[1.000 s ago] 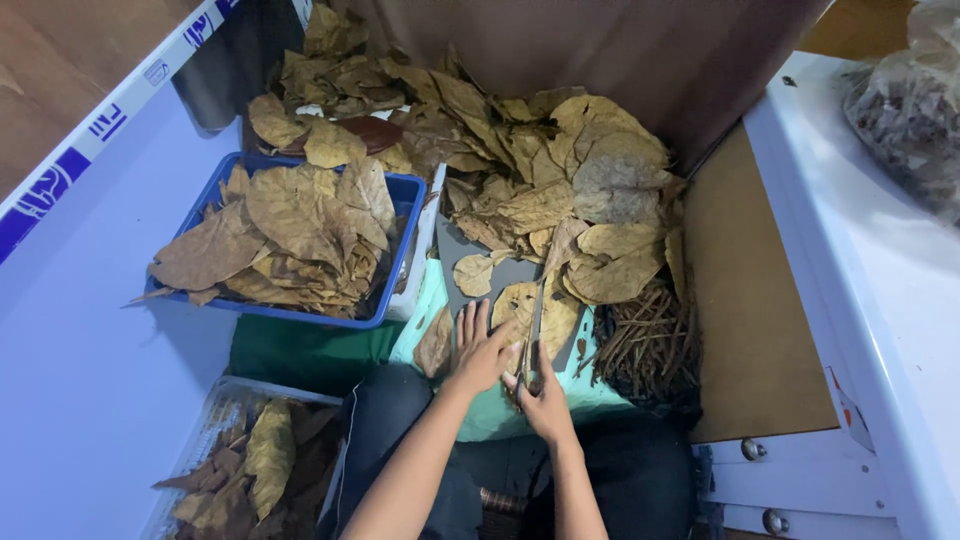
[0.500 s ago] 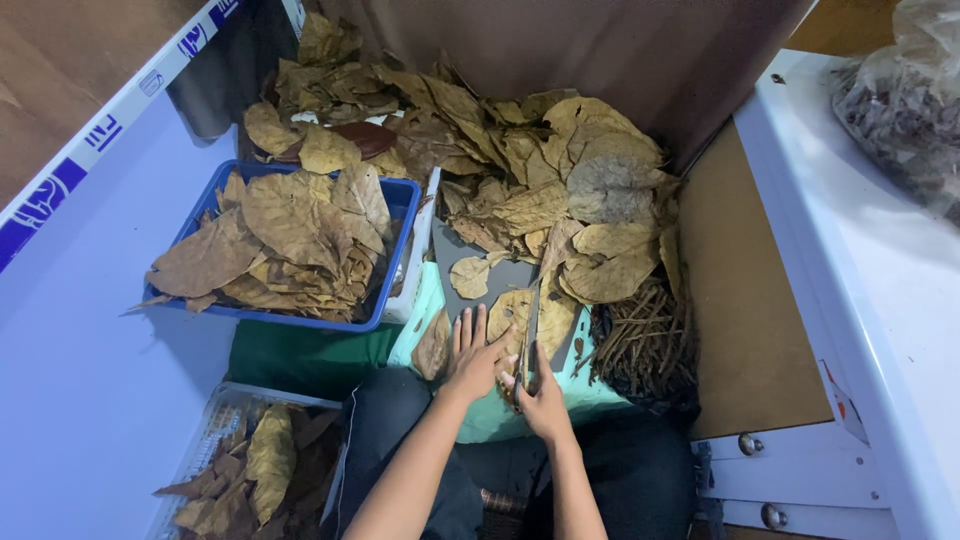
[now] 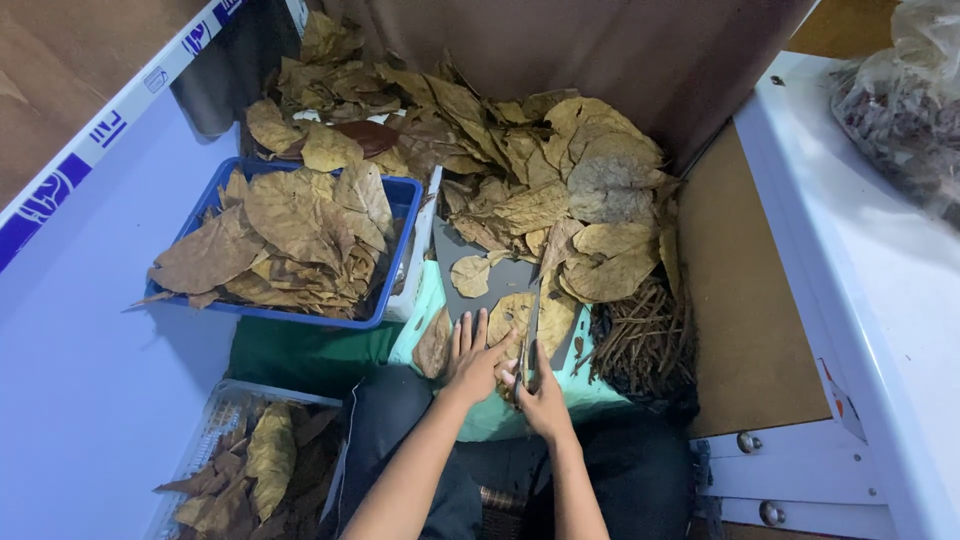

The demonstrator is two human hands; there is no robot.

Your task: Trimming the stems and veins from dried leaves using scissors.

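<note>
My left hand (image 3: pixel 474 358) lies flat with spread fingers on a dry brown leaf (image 3: pixel 510 315) that rests on a pale green cloth (image 3: pixel 425 310) over my lap. My right hand (image 3: pixel 540 392) is closed around the handle of a long thin blade (image 3: pixel 531 325), which points away from me across the leaf. A dark grey board (image 3: pixel 500 270) lies just beyond the leaf, with one small leaf (image 3: pixel 470 275) on it. A big heap of dry leaves (image 3: pixel 560 190) is piled behind the board.
A blue crate (image 3: pixel 395 250) heaped with large leaves stands at the left. A clear tray (image 3: pixel 215 425) with darker leaves sits at lower left. A pile of brown stems (image 3: pixel 645 340) lies at the right. White furniture (image 3: pixel 850 300) borders the right, a pale wall (image 3: pixel 80 330) the left.
Both hands stay on the leaf with almost no movement; the view has shifted slightly.
</note>
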